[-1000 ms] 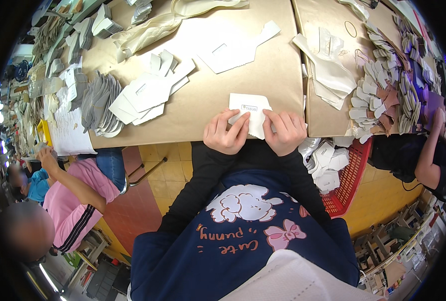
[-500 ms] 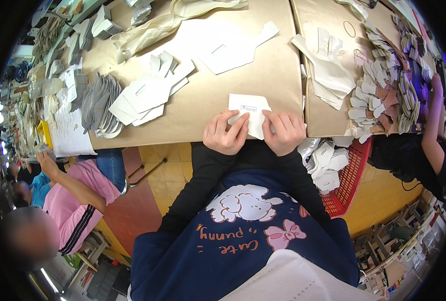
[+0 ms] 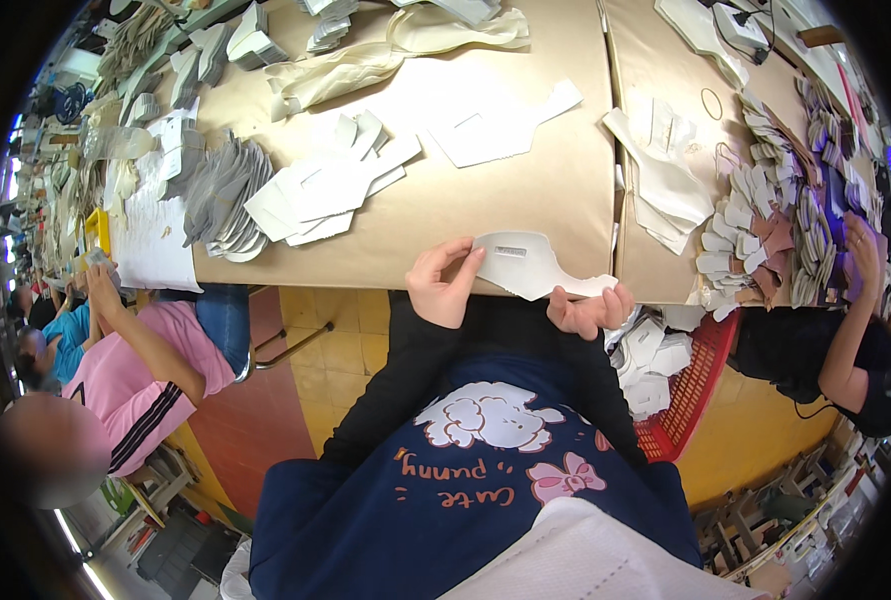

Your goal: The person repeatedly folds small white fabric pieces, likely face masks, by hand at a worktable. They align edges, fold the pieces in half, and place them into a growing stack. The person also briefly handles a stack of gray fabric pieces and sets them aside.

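Note:
A flat white cut piece (image 3: 521,268), with a small printed patch on its broad part and a narrow curved tail, is held at the table's near edge. My left hand (image 3: 443,284) pinches its left edge between thumb and fingers. Under the tail at the right end, my right hand (image 3: 587,312) grips it with curled fingers. Farther off on the table lie a similar white piece (image 3: 495,130) and, left of it, a loose pile of white pieces (image 3: 315,190). Grey cut pieces (image 3: 227,200) stand fanned in a stack beyond that pile.
Long cream-coloured sheets (image 3: 355,72) lie at the back. Across the table seam are more white pieces (image 3: 660,175) and heaped small parts (image 3: 750,210). A red basket (image 3: 700,365) of white pieces stands at right below the edge. People work on both sides, one in pink (image 3: 160,370).
The white piece has turned and its tail now shows toward the right. My right hand has moved down and right, from its edge to the tail. The view has shifted slightly.

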{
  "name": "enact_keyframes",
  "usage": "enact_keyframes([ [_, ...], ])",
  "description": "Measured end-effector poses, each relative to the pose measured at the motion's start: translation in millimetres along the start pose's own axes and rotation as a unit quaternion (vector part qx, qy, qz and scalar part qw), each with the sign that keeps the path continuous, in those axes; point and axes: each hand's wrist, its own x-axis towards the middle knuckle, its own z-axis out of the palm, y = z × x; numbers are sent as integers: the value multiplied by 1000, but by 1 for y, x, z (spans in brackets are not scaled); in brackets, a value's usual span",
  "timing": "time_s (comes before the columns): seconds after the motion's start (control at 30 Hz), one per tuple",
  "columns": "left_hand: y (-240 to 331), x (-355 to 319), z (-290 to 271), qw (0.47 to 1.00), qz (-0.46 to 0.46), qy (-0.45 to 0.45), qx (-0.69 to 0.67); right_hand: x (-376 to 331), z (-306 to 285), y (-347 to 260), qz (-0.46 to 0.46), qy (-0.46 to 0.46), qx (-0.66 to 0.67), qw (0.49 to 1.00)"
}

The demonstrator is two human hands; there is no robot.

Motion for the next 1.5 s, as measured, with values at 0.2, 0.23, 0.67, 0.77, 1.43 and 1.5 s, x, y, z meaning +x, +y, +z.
enact_keyframes([
  [0.2,13,19,-54,979,-19,109,-171,-10,3,7,-13,-7,-4,1000],
  [0.23,15,31,-69,971,3,165,-173,-10,3,7,-18,-23,-14,999],
  [0.67,5,106,-15,911,236,46,335,-1,-8,-4,14,-95,-54,994],
  [0.77,1,122,17,882,222,101,403,1,-10,-5,12,-116,-63,991],
  [1.43,20,34,-33,948,197,-94,232,39,-20,2,59,-8,160,985],
  [1.5,10,25,-36,940,229,-71,243,56,-30,-9,80,-94,149,981],
])
